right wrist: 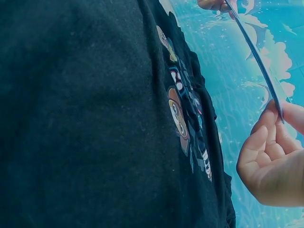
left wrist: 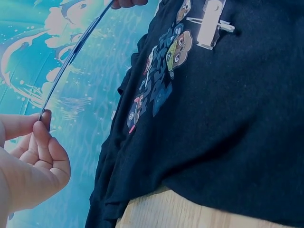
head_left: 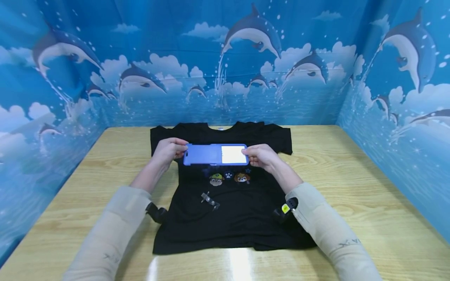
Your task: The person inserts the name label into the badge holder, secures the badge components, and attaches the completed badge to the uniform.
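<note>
A flat blue card holder [head_left: 203, 154] with a bright white panel at its right end is held level above a black T-shirt [head_left: 211, 230]. My left hand [head_left: 169, 151] pinches its left end between thumb and fingers. At the opposite end, my right hand [head_left: 261, 157] pinches the edge beside the white panel. Both wrist views catch the holder nearly edge-on, slightly bowed, with the left hand [left wrist: 35, 161] and right hand [right wrist: 273, 156] at its ends. On the shirt below lies a clear strap clip [head_left: 210, 200] with metal parts.
The T-shirt lies spread on a wooden table [head_left: 116, 156], its cartoon print [head_left: 230, 177] facing up and its neckline toward the back. A blue dolphin-patterned curtain [head_left: 197, 105] encloses the table at the back and sides. Small dark devices sit on both wrists.
</note>
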The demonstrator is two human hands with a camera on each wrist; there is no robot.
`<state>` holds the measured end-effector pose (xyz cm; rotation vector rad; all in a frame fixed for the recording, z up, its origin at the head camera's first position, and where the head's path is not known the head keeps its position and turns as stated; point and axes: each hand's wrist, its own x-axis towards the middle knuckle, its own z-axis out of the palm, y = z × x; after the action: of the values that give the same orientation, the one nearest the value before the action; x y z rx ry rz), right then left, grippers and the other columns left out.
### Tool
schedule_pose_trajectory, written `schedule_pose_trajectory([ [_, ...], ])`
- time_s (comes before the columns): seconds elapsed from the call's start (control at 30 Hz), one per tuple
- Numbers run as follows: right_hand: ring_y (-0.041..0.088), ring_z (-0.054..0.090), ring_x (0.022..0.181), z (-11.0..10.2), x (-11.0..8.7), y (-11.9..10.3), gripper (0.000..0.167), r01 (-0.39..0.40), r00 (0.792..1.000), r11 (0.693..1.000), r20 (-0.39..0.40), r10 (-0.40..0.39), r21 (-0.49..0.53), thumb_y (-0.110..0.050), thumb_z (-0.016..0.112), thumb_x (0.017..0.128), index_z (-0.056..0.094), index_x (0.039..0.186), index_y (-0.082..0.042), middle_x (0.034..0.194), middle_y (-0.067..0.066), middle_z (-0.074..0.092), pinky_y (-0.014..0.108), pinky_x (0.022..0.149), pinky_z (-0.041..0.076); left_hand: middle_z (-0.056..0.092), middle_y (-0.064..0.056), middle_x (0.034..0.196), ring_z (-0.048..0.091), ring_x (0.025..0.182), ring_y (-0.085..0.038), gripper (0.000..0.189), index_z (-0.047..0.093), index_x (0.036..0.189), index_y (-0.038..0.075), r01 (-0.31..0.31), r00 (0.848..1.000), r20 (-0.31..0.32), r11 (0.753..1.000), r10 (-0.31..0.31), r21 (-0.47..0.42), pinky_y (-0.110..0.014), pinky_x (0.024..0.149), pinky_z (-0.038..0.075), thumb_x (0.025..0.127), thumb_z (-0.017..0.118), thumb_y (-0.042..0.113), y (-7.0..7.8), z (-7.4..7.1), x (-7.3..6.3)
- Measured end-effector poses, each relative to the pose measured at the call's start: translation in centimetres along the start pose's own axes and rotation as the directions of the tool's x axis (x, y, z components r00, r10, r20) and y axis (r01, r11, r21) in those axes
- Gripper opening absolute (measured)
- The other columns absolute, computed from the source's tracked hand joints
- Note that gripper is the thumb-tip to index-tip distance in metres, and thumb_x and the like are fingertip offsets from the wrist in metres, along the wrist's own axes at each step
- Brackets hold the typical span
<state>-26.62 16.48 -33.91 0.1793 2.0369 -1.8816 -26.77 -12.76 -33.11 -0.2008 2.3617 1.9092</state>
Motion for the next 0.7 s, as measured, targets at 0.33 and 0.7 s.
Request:
schedule_pose_trajectory([
  [0.33,0.009,0.049,0.058,0.08,-0.14,-0.16,0.032,0.007,1.0,1.0,0.003,-0.007,-0.004,-0.013,0.062,0.089,0.056,0.114,0.006,0.069,0.001,0.058,0.02,0.056,0.043,0.054,-0.011,0.106,0.052,0.079,-0.016,0.026,0.058,0.113,-0.004,0.02,1.0,-0.001,1.0,-0.02,0.008,-0.027,0.072,0.046,0.088,0.057,0.003,0.18,0.36,-0.1],
  [0.7,0.009,0.049,0.058,0.31,-0.07,-0.12,0.036,0.015,1.0,1.0,-0.002,-0.015,-0.01,-0.014,0.062,0.089,0.056,0.116,0.007,0.068,0.001,0.058,0.02,0.057,0.044,0.054,-0.012,0.109,0.052,0.081,-0.018,0.025,0.06,0.112,-0.003,0.024,1.0,0.0,1.0,-0.024,-0.005,-0.035,0.081,0.046,0.088,0.056,0.004,0.41,0.66,-0.37],
])
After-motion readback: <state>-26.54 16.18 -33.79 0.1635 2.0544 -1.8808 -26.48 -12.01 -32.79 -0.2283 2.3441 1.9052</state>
